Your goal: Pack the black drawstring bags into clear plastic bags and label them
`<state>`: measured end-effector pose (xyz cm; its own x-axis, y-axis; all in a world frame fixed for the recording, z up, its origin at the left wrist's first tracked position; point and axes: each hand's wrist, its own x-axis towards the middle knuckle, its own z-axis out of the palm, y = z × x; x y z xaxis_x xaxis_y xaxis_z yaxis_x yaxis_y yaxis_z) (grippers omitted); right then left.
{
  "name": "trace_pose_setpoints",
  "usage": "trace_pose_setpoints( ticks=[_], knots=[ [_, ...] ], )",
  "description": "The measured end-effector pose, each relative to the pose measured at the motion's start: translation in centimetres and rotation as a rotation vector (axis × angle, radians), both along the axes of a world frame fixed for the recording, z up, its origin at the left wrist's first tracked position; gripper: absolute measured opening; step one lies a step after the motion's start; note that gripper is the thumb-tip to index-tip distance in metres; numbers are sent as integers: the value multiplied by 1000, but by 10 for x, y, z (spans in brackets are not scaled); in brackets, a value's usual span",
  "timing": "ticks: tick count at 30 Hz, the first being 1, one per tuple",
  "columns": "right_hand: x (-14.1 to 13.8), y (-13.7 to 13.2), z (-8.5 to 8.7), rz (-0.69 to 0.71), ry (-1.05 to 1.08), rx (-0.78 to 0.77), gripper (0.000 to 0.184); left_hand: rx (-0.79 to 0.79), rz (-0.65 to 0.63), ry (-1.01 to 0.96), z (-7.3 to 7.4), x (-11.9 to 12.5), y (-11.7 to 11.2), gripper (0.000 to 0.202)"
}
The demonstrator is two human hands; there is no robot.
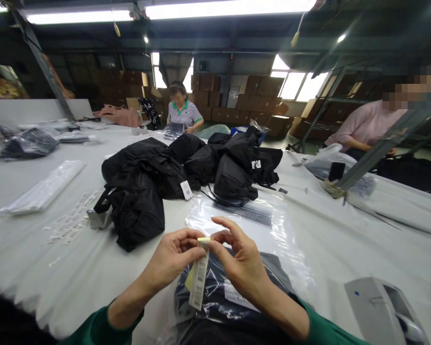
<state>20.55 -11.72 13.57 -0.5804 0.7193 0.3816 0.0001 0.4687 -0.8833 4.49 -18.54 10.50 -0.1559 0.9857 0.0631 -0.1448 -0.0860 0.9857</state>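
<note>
A strip of barcode labels hangs down in front of me, with a pale yellow edge at its top. My left hand pinches the strip near the top between thumb and fingers. Thumb and forefinger of my right hand close on the strip's top corner from the other side. Below both hands lies a clear plastic bag, with a dark folded item inside. White printed text shows on the bag, partly covered by my right forearm.
Several black bags with white hang tags are piled ahead. Sticker sheets and flat plastic bags lie left. A grey dispenser-like device stands right, near a metal post. Two other people work beyond the table, with stacked cartons behind.
</note>
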Motion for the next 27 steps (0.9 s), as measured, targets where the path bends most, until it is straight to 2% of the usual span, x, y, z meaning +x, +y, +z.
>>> trace_pose_setpoints(
  ticks=[3,8,12,18,21,24,27],
  knots=[
    [4,2,0,-2,-28,98,38,38,35,59,-1,-2,2,22],
    [17,13,17,48,-174,253,33,236,127,574,6,-8,-2,18],
    [22,21,36,171,-263,297,29,364,103,768,12,-11,-4,16],
    [21,27,49,356,-441,253,19,399,-174,839,14,-14,-4,21],
    [20,29,46,421,-485,169,19,348,-207,854,12,-15,-4,25],
    [20,29,39,391,-466,100,19,264,-188,798,14,-15,-5,24],
    [20,28,33,312,-435,72,15,146,-245,640,19,-13,-7,16]
  ],
)
